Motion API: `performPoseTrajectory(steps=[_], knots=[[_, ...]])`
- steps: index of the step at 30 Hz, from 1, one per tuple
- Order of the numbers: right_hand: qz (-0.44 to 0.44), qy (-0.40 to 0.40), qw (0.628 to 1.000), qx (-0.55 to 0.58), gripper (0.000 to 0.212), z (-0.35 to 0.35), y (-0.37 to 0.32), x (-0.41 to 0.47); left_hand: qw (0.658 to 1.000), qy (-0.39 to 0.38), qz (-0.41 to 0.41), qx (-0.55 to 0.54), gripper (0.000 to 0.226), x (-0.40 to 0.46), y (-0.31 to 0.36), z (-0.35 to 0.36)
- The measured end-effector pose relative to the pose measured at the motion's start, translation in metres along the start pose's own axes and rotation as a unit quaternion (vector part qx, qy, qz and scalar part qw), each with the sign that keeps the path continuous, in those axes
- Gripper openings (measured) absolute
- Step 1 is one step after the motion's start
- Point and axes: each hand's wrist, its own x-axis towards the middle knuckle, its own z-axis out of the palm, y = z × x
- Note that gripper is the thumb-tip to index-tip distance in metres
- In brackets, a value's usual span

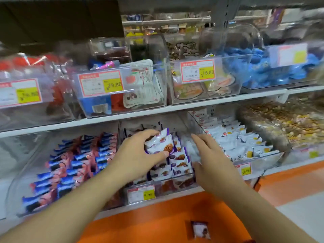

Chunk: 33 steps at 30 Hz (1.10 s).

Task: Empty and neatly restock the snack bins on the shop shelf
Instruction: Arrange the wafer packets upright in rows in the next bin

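Clearly light, crinkly and slippery, the packets (162, 144) sit pinched by their sides in the left hand (138, 155), while the right hand (208, 160) lies flat beside them.

Price labels: white cards, red border, yellow price panel.
- Upper row, four: far-left card (20, 92) blurred, unreadable; second card (100, 83) reads 29.80; third card (197, 71) reads 16.80; far-right card (289, 54) blurred.
- Lower row, two smaller: centre card (141, 193) and right card (245, 170), digits not legible.

Flat orange base surface (157, 225) along the bottom, running up to the right.
Pale grey floor (305, 214) right of it.
Dark brown panel (61, 18) top left.
Grey slotted metal upright (226, 7) top centre-right.
Distant stocked racks (166, 27) behind, blurred.
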Motion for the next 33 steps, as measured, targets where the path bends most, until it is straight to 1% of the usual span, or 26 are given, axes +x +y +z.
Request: performPoseTrajectory(steps=[2,3,5,8,10,12,15,18,22,26,29,33], knots=[[-0.004,-0.026,0.999,-0.03,0.084,0.006,0.015,-0.001,0.998,-0.021,0.007,0.051,0.075,0.035,-0.007,0.012],[-0.01,-0.032,0.999,-0.032,0.083,0.007,0.019,0.001,0.997,-0.033,0.007,0.07,0.076,0.051,-0.012,0.017],[-0.019,-0.039,0.998,-0.033,0.086,0.003,0.022,0.006,0.994,-0.05,-0.002,0.098,0.071,0.075,-0.022,0.025],[-0.02,-0.034,0.997,-0.062,0.097,0.007,0.027,0.016,0.991,-0.05,-0.008,0.123,0.066,0.095,-0.037,0.036],[-0.031,-0.022,0.994,-0.107,0.095,0.016,0.031,0.021,0.986,-0.049,-0.001,0.161,0.064,0.101,-0.047,0.042],[-0.037,0.005,0.99,-0.136,0.089,0.024,0.036,0.023,0.98,-0.035,0.004,0.194,0.068,0.106,-0.058,0.046],[-0.038,0.048,0.988,-0.14,0.081,0.031,0.04,0.025,0.968,-0.015,0.009,0.252,0.07,0.112,-0.068,0.048],[-0.041,0.061,0.988,-0.134,0.079,0.033,0.04,0.027,0.959,-0.017,-0.003,0.282,0.066,0.114,-0.066,0.047],[-0.048,0.067,0.989,-0.124,0.075,0.035,0.043,0.026,0.959,-0.04,-0.032,0.277,0.066,0.118,-0.064,0.046],[-0.045,0.07,0.99,-0.114,0.072,0.033,0.048,0.025,0.967,-0.05,-0.059,0.242,0.076,0.121,-0.065,0.045],[-0.04,0.072,0.989,-0.12,0.071,0.033,0.053,0.026,0.968,-0.044,-0.055,0.242,0.081,0.121,-0.066,0.044],[-0.037,0.076,0.989,-0.12,0.07,0.032,0.056,0.025,0.97,-0.029,-0.035,0.24,0.078,0.116,-0.067,0.041]])
